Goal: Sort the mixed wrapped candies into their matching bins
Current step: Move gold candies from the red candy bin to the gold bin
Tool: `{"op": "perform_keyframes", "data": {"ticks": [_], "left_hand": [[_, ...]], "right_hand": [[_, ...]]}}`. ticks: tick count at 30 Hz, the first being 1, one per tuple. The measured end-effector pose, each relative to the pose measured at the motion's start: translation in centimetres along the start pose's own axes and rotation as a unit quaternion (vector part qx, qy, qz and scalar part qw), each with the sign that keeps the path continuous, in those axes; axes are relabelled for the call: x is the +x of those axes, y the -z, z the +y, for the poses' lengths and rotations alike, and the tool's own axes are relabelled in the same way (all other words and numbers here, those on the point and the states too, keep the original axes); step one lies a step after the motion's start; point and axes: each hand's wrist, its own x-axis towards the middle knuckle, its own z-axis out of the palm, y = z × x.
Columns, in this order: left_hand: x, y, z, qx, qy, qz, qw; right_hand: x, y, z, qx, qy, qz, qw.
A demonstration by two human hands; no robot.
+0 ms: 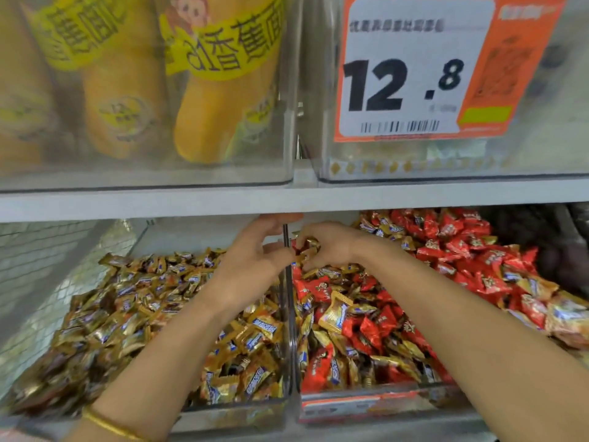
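Two clear bins stand side by side on the lower shelf. The left bin [229, 416] holds gold-wrapped candies [127, 307]. In the right bin [366, 406], red-wrapped candies [452, 244] lie mixed with gold ones [334, 314]. My right hand [328, 244] hovers over the back of the right bin, just beside the divider [288, 314], and grips a small bunch of gold candies [307, 247]. My left hand [255, 250] is over the left bin at the divider, fingers spread and relaxed, its palm turned toward the right hand.
A shelf edge [287, 199] runs just above both hands. Above it sit a clear bin of yellow banana-shaped packs [207, 106] and a bin with a 12.8 price tag [404, 68]. Dark-wrapped sweets [541, 231] fill a bin at far right.
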Motion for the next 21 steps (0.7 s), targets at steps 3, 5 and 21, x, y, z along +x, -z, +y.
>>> {"op": "perform_keyframes", "data": {"ticks": [3,5,21], "left_hand": [[-0.1,0.0,-0.1,-0.003,-0.001,-0.003,1.000],[-0.3,-0.1,0.1,-0.010,-0.011,-0.005,1.000],[-1.7,-1.4,2.7,0.351,-0.203,0.019,0.914]], "right_hand": [[-0.3,-0.2,-0.5,-0.028,0.010,-0.008,1.000],[-0.7,0.0,-0.6,-0.019,0.021,0.005,1.000],[-11.8,1.1,2.5,0.532,-0.040,0.247,0.809]]}}
